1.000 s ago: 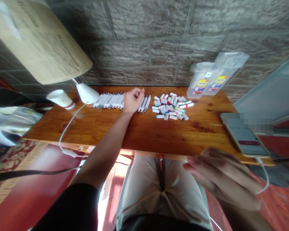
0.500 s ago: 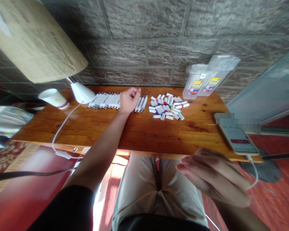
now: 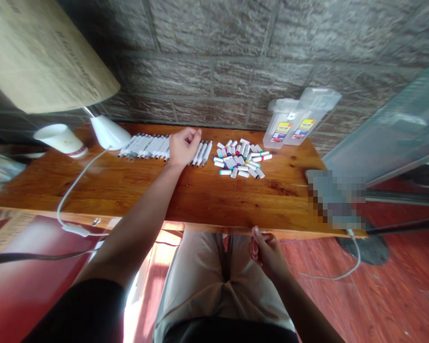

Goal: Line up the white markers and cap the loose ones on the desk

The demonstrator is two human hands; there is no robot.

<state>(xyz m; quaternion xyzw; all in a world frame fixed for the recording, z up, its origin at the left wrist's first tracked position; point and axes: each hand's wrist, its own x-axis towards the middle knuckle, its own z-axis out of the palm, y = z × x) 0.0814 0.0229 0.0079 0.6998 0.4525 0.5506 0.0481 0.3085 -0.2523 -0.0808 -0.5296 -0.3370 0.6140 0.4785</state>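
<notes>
My left hand lies on a row of uncapped white markers, its fingers curled in and no object showing in them. It covers part of the row, and several markers stick out on its right side. Farther right is a loose pile of marker caps, white with coloured ends. My right hand is over my lap at the table's front edge, fingers folded and thumb up, with nothing visible in it.
A lamp with a white base and a paper cup stand on the table at the left. Two clear plastic cases lean by the stone wall at the back right. A phone with a cable lies at the right edge.
My right hand has moved left and closed its fingers, going from blurred in front of the phone to the table's front edge. My left hand stays on the markers. The view has shifted slightly.
</notes>
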